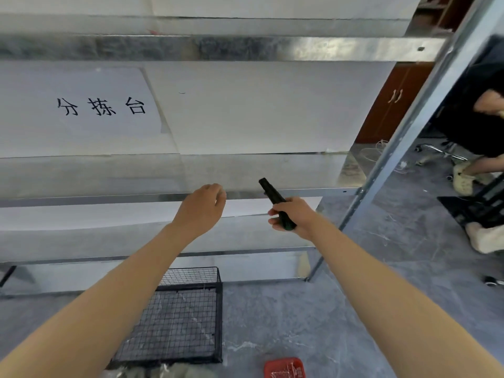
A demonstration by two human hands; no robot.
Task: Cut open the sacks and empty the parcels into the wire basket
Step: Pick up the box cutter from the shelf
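A black cutter (275,199) is gripped in the right hand (294,215), its tip pointed up and away. The left hand (201,210) is held relaxed just beside it, its fingers loosely curled around nothing, and both are raised before a metal shelf rack (300,49). The empty wire basket (191,287) is set on the grey floor (300,317) under the left forearm, with a red tray (283,367) near it.
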